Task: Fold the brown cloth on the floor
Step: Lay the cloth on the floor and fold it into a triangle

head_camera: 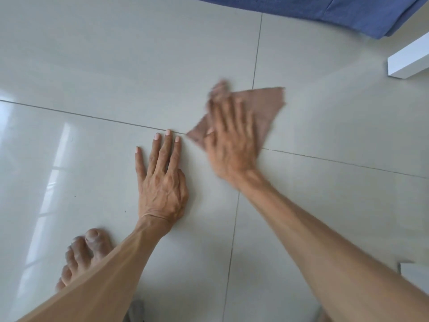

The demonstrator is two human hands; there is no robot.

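A small brown cloth point(264, 108) lies on the pale tiled floor point(116, 66), right of centre, folded into a rough triangle with one corner lifted at its far left. My right hand point(232, 140) is blurred and sits on top of the cloth, fingers spread, with the fingertips at the raised corner; whether it pinches the fabric is unclear. My left hand point(162, 180) rests flat on the bare tile just left of the cloth, fingers together and extended, not touching it.
A blue fabric point(348, 12) covers the top right. A white board-like object point(408, 61) stands at the right edge, another white edge point(415, 273) lower right. My bare foot point(83, 254) is at lower left.
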